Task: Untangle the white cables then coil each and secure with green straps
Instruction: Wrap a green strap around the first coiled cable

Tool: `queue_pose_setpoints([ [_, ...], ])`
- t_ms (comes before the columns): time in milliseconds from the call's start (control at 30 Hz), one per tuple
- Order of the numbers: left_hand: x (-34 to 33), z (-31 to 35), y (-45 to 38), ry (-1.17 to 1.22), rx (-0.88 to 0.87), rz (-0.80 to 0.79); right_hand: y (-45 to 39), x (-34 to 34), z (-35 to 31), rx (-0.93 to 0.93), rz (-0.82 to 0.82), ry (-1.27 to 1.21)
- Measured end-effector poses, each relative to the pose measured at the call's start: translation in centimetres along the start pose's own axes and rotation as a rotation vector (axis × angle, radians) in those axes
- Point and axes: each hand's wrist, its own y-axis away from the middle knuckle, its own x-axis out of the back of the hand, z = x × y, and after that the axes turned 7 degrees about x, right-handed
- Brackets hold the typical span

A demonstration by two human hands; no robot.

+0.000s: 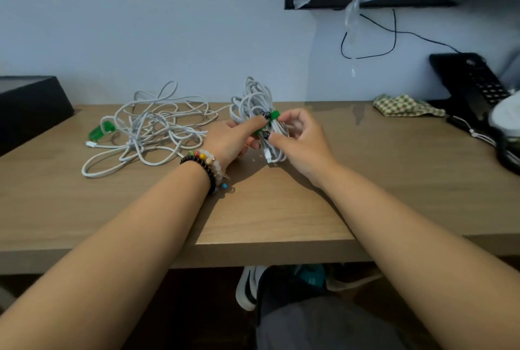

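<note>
A coiled white cable stands bunched at the middle of the wooden desk, with a green strap around its middle. My left hand grips the coil from the left, its forefinger pressed on the strap. My right hand pinches the strap and the coil from the right. A white plug end hangs below the coil. Left of the hands lies a loose tangle of white cable, with a second green strap at its left side.
A black box sits at the far left. At the right are a checked cloth, a black telephone and a dark cord. Plastic sheeting hangs from a black frame on the wall. Shoes lie under the desk.
</note>
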Motion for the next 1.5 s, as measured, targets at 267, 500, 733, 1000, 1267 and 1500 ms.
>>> queue_pose_setpoints([
  [267, -0.5, -0.7, 3.6, -0.032, 0.023, -0.114, 3.0, 0.7, -1.1, -0.002, -0.022, 0.106],
  [500, -1.0, -0.8, 4.2, -0.060, 0.004, -0.052, 3.5, 0.6, -2.2, 0.045, 0.002, 0.221],
  [733, -1.4, -0.6, 2.4, -0.037, 0.028, -0.029, 2.1, 0.6, -1.2, 0.038, 0.018, 0.269],
  [1000, -3.1, 0.5, -1.0, 0.023, 0.012, -0.030, -1.7, 0.7, 1.0, 0.046, 0.048, 0.281],
  [1267, -4.0, -0.1, -7.5, -0.044, -0.143, 0.004, -6.9, 0.0, 4.0, 0.044, 0.010, 0.276],
  [1500, -3.8, -0.8, -8.7, 0.297, -0.027, -0.216, -6.9, -0.1, 5.4, -0.057, -0.040, 0.144],
])
